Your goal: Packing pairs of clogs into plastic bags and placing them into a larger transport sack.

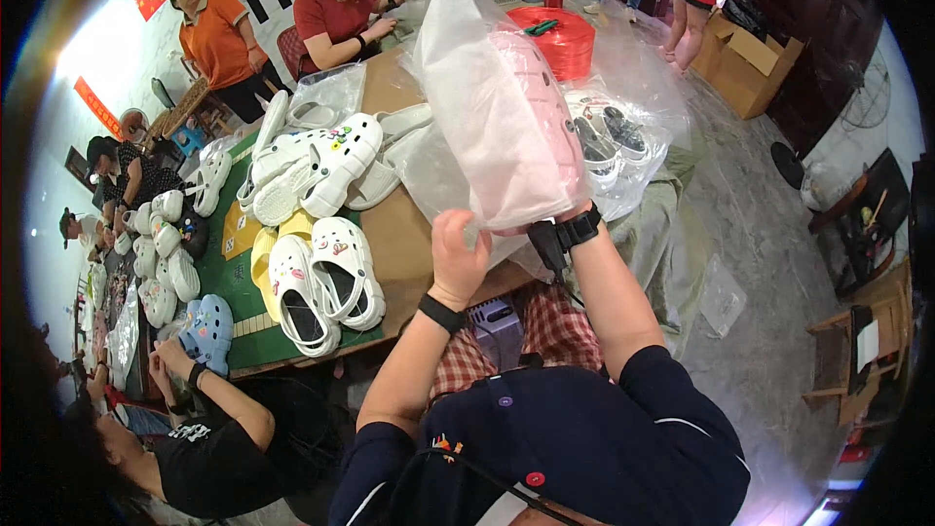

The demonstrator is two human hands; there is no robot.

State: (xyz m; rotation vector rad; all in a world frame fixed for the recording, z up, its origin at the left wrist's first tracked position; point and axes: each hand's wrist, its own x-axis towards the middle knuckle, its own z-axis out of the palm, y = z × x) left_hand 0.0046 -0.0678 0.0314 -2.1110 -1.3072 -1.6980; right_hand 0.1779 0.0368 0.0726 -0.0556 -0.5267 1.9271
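Note:
A pink clog [547, 102] stands upright in a clear plastic bag [575, 156], with a white sheet-like wrapping [477, 88] on its left side. My right hand [587, 209] holds this bundle from below; its fingers are mostly hidden behind it. At the bundle's lower left corner, my left hand [458, 255] has its fingers curled in against the bag's edge. White clogs with dark insoles [346, 273] and a yellow clog [263, 268] lie on the table to the left. Behind them is a pile of white clogs [336, 166] with charms.
A roll of red plastic twine [555, 44] stands at the table's far side. Right of the bundle lies a bag of white clogs [618, 146]. Other people sit around the table; one at the left reaches toward blue clogs [206, 331]. A cardboard box [745, 63] stands on the floor.

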